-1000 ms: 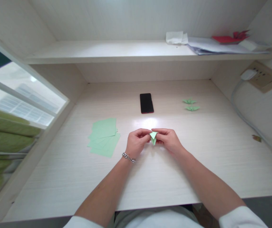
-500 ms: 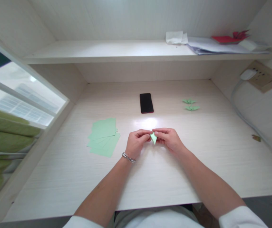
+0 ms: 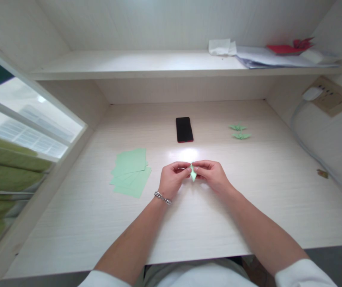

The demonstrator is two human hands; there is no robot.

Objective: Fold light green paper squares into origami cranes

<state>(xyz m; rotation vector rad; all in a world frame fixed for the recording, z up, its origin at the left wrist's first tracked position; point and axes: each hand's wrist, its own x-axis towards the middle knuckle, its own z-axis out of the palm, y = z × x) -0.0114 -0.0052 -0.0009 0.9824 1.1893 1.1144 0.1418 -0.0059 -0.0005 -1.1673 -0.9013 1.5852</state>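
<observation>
A small piece of folded green paper (image 3: 193, 174) is pinched between both hands, its lower tip pointing toward me. My left hand (image 3: 174, 176) closes thumb and fingers on its left side. On the opposite side, my right hand (image 3: 211, 174) grips it the same way, and the fingertips hide its upper part. To the left lies a fanned stack of green paper sheets (image 3: 131, 171). Two folded green paper cranes, a rear one (image 3: 238, 127) and a nearer one (image 3: 241, 136), rest on the desk at the right.
A black phone (image 3: 184, 129) lies beyond my hands on the pale desk (image 3: 78, 223). The shelf (image 3: 135, 63) above bears papers (image 3: 266, 57), a white tissue (image 3: 221, 47) and red folded paper (image 3: 287, 49). A cable (image 3: 301, 143) hangs from the wall socket (image 3: 332, 95) at right.
My left thumb now covers more of the folded paper's left side, so a narrower part of it shows. Both hands stay in nearly the same place.
</observation>
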